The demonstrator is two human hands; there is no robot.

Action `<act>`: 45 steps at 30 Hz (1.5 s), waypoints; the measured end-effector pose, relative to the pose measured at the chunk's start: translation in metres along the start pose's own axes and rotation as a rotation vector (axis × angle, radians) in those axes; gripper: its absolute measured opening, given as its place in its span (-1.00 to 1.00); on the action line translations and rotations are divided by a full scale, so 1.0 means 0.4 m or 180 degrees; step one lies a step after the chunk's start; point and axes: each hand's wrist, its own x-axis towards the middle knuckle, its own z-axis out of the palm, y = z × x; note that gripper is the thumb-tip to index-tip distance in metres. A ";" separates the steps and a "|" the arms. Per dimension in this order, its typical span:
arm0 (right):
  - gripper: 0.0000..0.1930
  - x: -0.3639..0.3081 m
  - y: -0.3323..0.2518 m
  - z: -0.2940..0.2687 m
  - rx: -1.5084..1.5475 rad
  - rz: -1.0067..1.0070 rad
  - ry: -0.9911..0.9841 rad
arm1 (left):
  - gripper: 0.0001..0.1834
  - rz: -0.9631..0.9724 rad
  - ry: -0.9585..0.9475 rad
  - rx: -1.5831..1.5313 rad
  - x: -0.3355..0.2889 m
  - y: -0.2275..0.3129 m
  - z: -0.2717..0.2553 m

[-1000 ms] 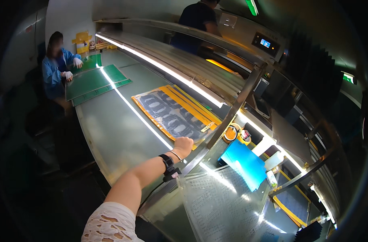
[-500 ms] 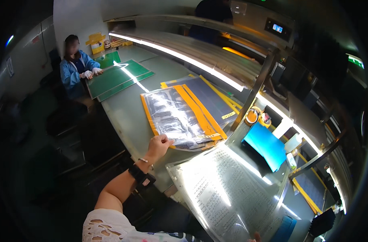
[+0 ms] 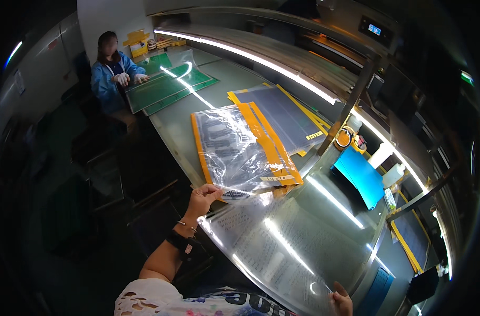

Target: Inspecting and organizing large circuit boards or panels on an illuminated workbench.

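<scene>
My left hand (image 3: 202, 200) pinches the near left corner of a large clear film sheet (image 3: 287, 247) covered in fine print, which lies glossy across the steel bench in front of me. My right hand (image 3: 342, 303) grips the same sheet at its lower right edge; only the fingers show. Just beyond the left hand lies an orange-bordered panel stack (image 3: 274, 158) with a crinkled clear plastic cover (image 3: 229, 147) over it. A second orange-bordered dark panel (image 3: 290, 113) sits behind that.
A person in a blue coat (image 3: 111, 73) works at green mats (image 3: 169, 87) at the bench's far end. On the right are a blue sheet (image 3: 358, 174), white bottles (image 3: 392, 175), an orange tape roll (image 3: 345, 138) and a slanted shelf post (image 3: 350, 105) under a light strip.
My left hand drew back from the far panel stack toward me. The clear printed sheet now spreads in front of me, and my right hand has come into view on its edge.
</scene>
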 end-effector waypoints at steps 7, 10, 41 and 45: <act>-0.56 0.137 0.112 -0.089 0.0896 -0.0503 0.0255 | -0.95 0.0052 -0.0035 -0.0141 -0.030 0.046 0.022; -0.58 0.110 0.104 -0.036 0.1099 -0.0551 0.0483 | -0.91 0.1952 0.0390 0.1924 -0.053 0.066 0.060; -0.61 0.599 -0.004 0.767 0.1110 -0.0380 -0.1399 | -0.91 0.1124 -0.0059 0.1007 -0.174 0.083 0.107; -0.65 0.616 -0.098 0.770 0.0516 -0.1090 -0.1209 | -0.71 0.1147 0.0932 0.1408 -0.193 0.043 0.043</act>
